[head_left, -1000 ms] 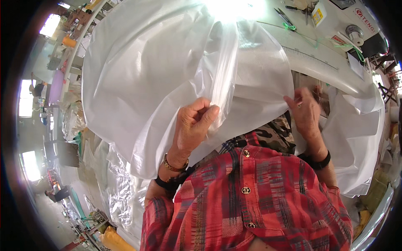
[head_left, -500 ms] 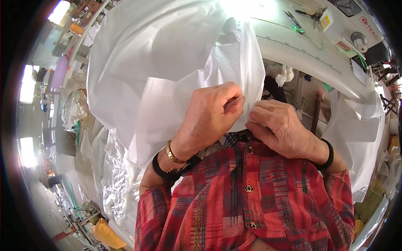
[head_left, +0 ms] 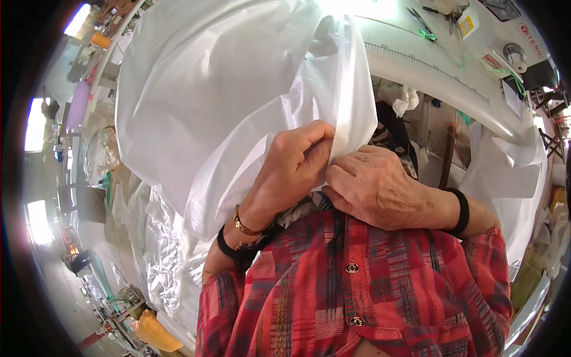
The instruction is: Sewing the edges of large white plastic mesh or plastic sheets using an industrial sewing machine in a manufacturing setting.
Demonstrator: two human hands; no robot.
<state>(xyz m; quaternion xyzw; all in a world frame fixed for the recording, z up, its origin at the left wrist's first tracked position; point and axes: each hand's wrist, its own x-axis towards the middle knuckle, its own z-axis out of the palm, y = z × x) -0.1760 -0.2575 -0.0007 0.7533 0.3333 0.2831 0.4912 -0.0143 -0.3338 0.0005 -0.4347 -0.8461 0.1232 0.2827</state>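
A large translucent white plastic sheet point(head_left: 196, 101) spreads over the left and middle of the table and hangs down toward my lap. Along its right side runs a folded, layered edge strip. My left hand point(head_left: 295, 163) pinches this edge, fingers curled and thumb pressed against them. Close beside it on the right, my right hand point(head_left: 375, 187) is also closed on the lower end of the edge, knuckles up. The fingertips of both hands are partly hidden by the fists and the folds.
A white sewing machine point(head_left: 505, 47) stands at the far right, with thread snips point(head_left: 421, 24) on the table near it. A ruler scale point(head_left: 428, 68) runs along the table's curved front edge. More white sheeting point(head_left: 505, 160) hangs at the right. Crumpled clear plastic point(head_left: 163, 256) lies at the left.
Both hands have shifted left and come closer together, the right one moving more. The sheet's edge strip has turned to show a wider face, and the front flap has folded over.
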